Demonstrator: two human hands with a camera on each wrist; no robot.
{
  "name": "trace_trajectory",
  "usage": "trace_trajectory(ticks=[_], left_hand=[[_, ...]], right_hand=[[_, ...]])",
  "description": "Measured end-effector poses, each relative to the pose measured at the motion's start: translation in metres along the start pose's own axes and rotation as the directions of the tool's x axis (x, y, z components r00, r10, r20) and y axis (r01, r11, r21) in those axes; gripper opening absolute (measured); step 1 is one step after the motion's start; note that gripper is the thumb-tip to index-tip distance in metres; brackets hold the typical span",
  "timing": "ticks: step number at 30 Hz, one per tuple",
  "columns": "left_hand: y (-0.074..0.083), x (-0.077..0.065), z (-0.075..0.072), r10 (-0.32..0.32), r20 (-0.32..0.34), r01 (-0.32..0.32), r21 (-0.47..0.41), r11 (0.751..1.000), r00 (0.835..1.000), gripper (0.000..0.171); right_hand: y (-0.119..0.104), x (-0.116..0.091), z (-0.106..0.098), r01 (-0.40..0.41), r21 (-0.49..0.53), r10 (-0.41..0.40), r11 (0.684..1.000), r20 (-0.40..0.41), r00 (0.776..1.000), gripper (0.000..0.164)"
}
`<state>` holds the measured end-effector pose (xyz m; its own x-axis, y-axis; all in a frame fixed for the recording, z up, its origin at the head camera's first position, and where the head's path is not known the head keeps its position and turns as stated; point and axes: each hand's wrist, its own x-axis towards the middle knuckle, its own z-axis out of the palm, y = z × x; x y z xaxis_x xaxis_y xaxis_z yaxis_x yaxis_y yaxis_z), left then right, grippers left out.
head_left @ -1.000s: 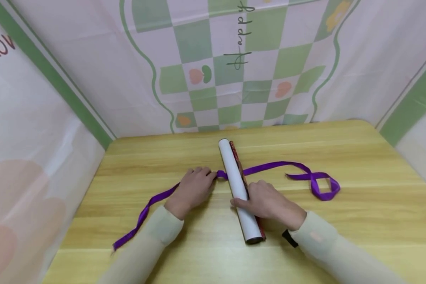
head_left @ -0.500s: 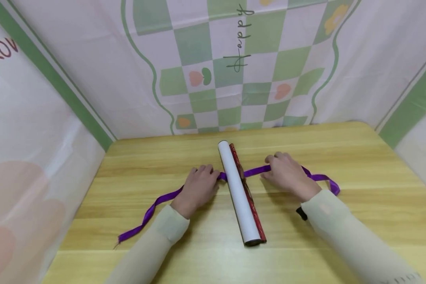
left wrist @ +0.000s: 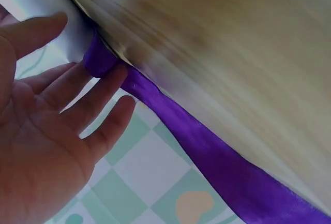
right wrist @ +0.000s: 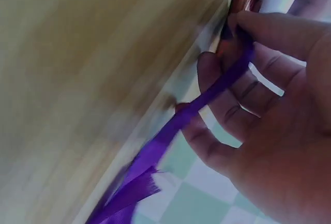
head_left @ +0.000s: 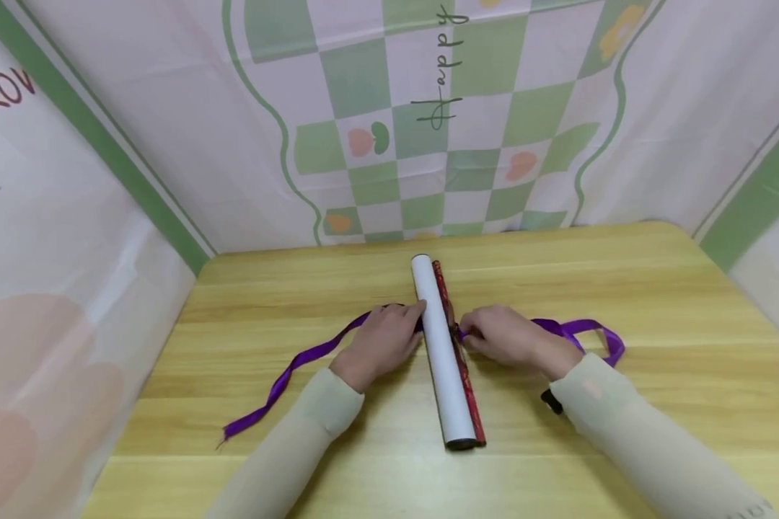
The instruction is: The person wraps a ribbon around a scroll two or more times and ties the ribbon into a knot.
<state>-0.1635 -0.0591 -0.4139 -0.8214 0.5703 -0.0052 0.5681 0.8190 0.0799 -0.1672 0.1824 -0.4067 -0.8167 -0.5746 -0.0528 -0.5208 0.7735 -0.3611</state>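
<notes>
The head view is bright, with soft glare on the table (head_left: 396, 472) at 6 o'clock. The 2 wrist views are dimmer, blurry.

Green-and-white checked cloth (head_left: 422, 144) behind a wooden table (head_left: 688, 324)

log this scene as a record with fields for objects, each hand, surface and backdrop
object 1: white cylindrical roll, lying flat
object 2: red patterned strip along the roll's right side
object 3: long purple fabric ribbon, passing under the roll
left hand: over the ribbon, at the roll's left side
right hand: pinches the ribbon
surface: light wood-grain table
backdrop: white cloth with green checks
</notes>
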Motion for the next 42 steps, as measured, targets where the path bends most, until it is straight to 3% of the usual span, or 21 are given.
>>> trace_trajectory(ticks=[4, 11, 16, 19, 22, 26, 28, 30, 35, 39, 42], left_hand=[[0.0, 0.001, 0.0, -0.006, 0.023, 0.005, 0.02, 1.0, 1.0, 0.056], [-0.004, -0.004, -0.004, -0.054, 0.006, 0.053, 0.096, 0.994, 0.999, 0.033], [-0.015, -0.019, -0.014, -0.092, 0.037, 0.088, 0.104, 0.991, 0.995, 0.02], [-0.024, -0.034, -0.028, -0.106, 0.012, 0.105, 0.04, 0.994, 0.994, 0.015], [-0.032, -0.052, -0.045, -0.111, -0.013, 0.109, -0.085, 0.99, 0.994, 0.013], [-0.044, -0.074, -0.072, -0.088, 0.018, 0.089, -0.282, 0.955, 0.996, 0.014], [-0.048, -0.083, -0.085, -0.047, 0.032, 0.056, -0.384, 0.922, 0.998, 0.018], [-0.05, -0.089, -0.096, 0.016, 0.019, -0.005, -0.49, 0.872, 1.0, 0.024], [-0.042, -0.096, -0.11, 0.153, -0.071, -0.159, -0.691, 0.705, 0.986, 0.026], [-0.027, -0.097, -0.119, 0.207, -0.136, -0.231, -0.796, 0.56, 0.969, 0.024], [-0.011, -0.094, -0.125, 0.26, -0.197, -0.292, -0.865, 0.407, 0.945, 0.022]], right_hand=[[-0.007, -0.005, 0.0, 0.04, 0.002, -0.04, 0.999, 0.006, 0.999, 0.007], [-0.003, -0.016, -0.01, -0.109, 0.068, 0.104, 0.992, 0.067, 0.992, 0.019], [0.005, -0.031, -0.026, -0.161, 0.087, 0.156, 0.983, 0.065, 0.986, 0.024], [0.011, -0.043, -0.039, -0.16, 0.05, 0.159, 0.986, 0.019, 0.987, 0.023], [0.015, -0.056, -0.052, -0.177, 0.021, 0.177, 0.984, -0.021, 0.984, 0.02], [0.018, -0.071, -0.068, -0.19, 0.023, 0.191, 0.982, -0.054, 0.98, 0.019], [0.016, -0.077, -0.076, -0.181, 0.052, 0.185, 0.982, -0.076, 0.98, 0.019], [0.011, -0.084, -0.085, -0.173, 0.095, 0.182, 0.98, -0.097, 0.978, 0.019], [-0.002, -0.094, -0.1, -0.114, 0.195, 0.146, 0.974, -0.156, 0.977, 0.018], [-0.011, -0.095, -0.107, -0.059, 0.294, 0.12, 0.954, -0.192, 0.974, 0.019], [-0.015, -0.095, -0.114, -0.059, 0.405, 0.144, 0.912, -0.181, 0.973, 0.022]])
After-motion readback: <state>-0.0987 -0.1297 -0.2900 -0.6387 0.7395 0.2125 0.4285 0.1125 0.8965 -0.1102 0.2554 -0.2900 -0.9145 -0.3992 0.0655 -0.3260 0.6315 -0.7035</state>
